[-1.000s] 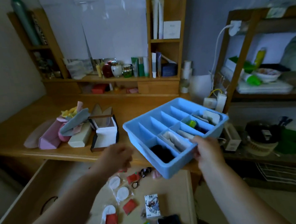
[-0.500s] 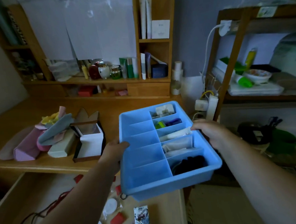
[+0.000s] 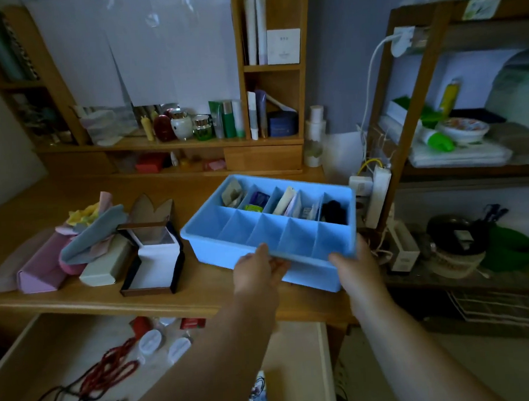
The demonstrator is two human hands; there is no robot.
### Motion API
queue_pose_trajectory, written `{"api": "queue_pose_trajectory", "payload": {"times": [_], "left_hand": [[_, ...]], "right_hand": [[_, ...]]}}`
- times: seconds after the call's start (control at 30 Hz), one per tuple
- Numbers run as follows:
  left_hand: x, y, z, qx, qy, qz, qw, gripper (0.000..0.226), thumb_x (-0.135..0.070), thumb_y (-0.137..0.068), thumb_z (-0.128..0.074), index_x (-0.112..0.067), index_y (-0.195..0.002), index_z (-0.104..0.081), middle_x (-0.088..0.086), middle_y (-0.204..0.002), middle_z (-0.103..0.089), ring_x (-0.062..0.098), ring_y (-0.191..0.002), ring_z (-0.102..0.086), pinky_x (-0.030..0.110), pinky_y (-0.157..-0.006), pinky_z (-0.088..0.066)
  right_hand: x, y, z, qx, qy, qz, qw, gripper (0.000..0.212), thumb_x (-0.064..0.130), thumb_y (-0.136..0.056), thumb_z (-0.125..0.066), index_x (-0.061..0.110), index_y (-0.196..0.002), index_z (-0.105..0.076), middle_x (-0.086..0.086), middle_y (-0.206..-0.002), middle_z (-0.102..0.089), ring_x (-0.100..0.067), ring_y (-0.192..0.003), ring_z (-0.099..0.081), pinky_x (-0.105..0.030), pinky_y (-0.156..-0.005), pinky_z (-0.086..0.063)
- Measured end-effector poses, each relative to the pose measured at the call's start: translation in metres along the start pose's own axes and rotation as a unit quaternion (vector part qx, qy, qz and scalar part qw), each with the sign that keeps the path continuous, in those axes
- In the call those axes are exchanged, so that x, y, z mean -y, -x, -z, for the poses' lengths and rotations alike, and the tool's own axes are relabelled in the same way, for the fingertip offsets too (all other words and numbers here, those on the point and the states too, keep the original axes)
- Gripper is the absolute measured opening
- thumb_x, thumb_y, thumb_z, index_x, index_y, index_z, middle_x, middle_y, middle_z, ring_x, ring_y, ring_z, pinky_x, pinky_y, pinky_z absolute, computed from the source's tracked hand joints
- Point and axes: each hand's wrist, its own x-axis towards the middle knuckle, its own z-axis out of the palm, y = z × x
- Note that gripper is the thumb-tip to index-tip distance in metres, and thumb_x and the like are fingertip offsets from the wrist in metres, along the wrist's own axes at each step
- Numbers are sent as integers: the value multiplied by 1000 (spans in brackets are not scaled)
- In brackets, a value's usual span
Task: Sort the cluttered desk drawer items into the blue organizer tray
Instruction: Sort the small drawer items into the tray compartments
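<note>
Both hands hold the blue organizer tray [image 3: 216,233] by its near long rim: the left hand [image 3: 257,271] grips near the middle, the right hand [image 3: 352,266] curls round the near right corner. Whether the tray rests on the wooden desk [image 3: 200,289] or hangs just above it, I cannot tell. Its far row of compartments already holds small items; the near row looks empty. In the open drawer [image 3: 298,352] below, red cords [image 3: 112,364], white round lids [image 3: 149,341] and red packets still lie loose, so I judge the sorting roughly half done.
</note>
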Motion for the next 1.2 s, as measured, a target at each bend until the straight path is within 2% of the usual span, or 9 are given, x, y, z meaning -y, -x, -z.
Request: {"api": "queue_pose_trajectory", "payload": {"times": [0.2, 0.33, 0.5, 0.57, 0.7, 0.8, 0.9, 1.03, 1.2], "left_hand": [[17, 30, 16, 41, -82, 89, 992, 22, -15, -91, -60, 3, -103, -55, 18, -97, -68, 23, -77, -72, 25, -47, -56], [11, 34, 32, 61, -59, 44, 995, 9, -1, -94, -49, 6, -101, -51, 18, -86, -66, 20, -66, -72, 29, -65, -57], [-12, 34, 65, 79, -117, 5, 990, 12, -10, -96, -49, 1, -97, -54, 18, -82, -68, 26, -67, -72, 30, -54, -57], [-13, 39, 99, 94, -266, -45, 958, 10, -11, -95, -52, -5, -91, -57, 11, -78, -70, 22, -67, -70, 31, -57, -57], [-4, 50, 195, 74, -524, -78, 845, 7, -11, -92, -56, -11, -88, -61, 4, -72, -69, 14, -59, -65, 25, -55, -55], [0, 57, 251, 26, -622, -85, 778, 8, -13, -88, -61, -18, -83, -63, 2, -68, -67, 3, -55, -61, 13, -48, -47], [-1, 59, 283, 28, -689, -102, 717, 8, -16, -88, -61, -22, -90, -65, -4, -82, -67, 6, -71, -62, 26, -67, -54], [0, 56, 296, 44, -719, -122, 683, 12, -20, -91, -56, -25, -97, -64, -7, -90, -65, 11, -80, -62, 36, -74, -54], [8, 48, 303, 81, -751, -137, 640, 11, -20, -89, -52, -22, -96, -61, -5, -95, -62, 15, -86, -60, 33, -77, -51]], "right_hand": [[1, 0, 23, -40, -39, -15, 998, 50, -1, -87, -42, 32, -122, -56, 3, -98, -62, -15, -88, -59, -31, -63, -47], [1, 5, 13, 6, -23, -16, 1000, 48, -1, -87, -42, 32, -119, -57, 6, -99, -61, -13, -89, -58, -32, -68, -48], [1, 18, 0, 19, 43, 24, 999, 50, 16, -93, -51, 29, -140, -40, 6, -121, -56, -8, -100, -56, -28, -77, -49], [-10, 37, 3, -41, 112, 152, 981, 55, 23, -91, -54, 24, -142, -35, 4, -140, -43, -13, -125, -45, -32, -102, -41], [-58, 95, 2, -10, 230, 433, 872, 24, 19, -85, -58, 12, -108, -60, -2, -119, -50, -13, -117, -46, -29, -101, -38], [-102, 129, -11, 136, 337, 408, 837, 11, 16, -81, -64, 15, -91, -68, -3, -108, -59, -20, -105, -55, -29, -93, -43], [-136, 149, -32, 273, 413, 275, 824, 18, 22, -84, -64, 23, -102, -69, 8, -107, -63, -15, -100, -61, -22, -84, -47], [-155, 141, -57, 263, 485, 242, 798, 60, 36, -82, -67, 33, -137, -44, 9, -144, -38, -14, -125, -44, -27, -100, -39], [-160, 120, -75, 276, 564, 192, 754, 71, 46, -81, -61, 37, -144, -29, 12, -143, -34, -16, -126, -39, -29, -98, -40]]}}
